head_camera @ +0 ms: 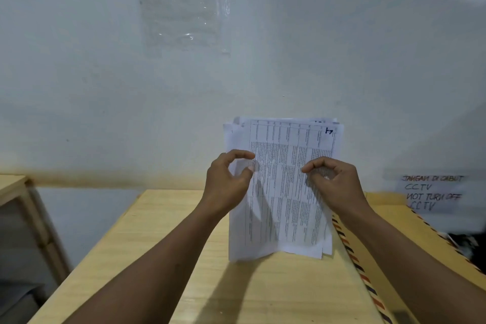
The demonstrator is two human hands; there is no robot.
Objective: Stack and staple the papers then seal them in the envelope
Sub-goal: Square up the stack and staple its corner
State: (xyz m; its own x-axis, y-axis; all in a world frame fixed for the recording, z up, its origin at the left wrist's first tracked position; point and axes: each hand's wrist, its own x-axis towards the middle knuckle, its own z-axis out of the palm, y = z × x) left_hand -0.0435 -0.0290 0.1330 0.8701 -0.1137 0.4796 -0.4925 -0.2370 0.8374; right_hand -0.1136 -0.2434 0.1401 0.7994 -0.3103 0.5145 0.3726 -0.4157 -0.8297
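The papers (282,189) stand upright on their lower edge on the table (163,258), held from both sides: the left hand (226,181) pinches the left margin between thumb and curled fingers, and the right hand (331,181) pinches the right margin the same way, both closed on the stack about halfway up. The sheets are not yet square (corners fan out at the top left, and the bottom edges sit at uneven heights), so this looks like the squaring-up step before stapling. A thin bundle like this is light and floppy; it already bows a little below the fingers, and smooth sheets will likely slide against one another if the pinch loosens. Holding the long edges near mid-height, loosely enough for the sheets to drop level against the wood, seems the sensible grip. The envelope (373,258), with its striped border, lies flat just right of the stack. No stapler is visible.
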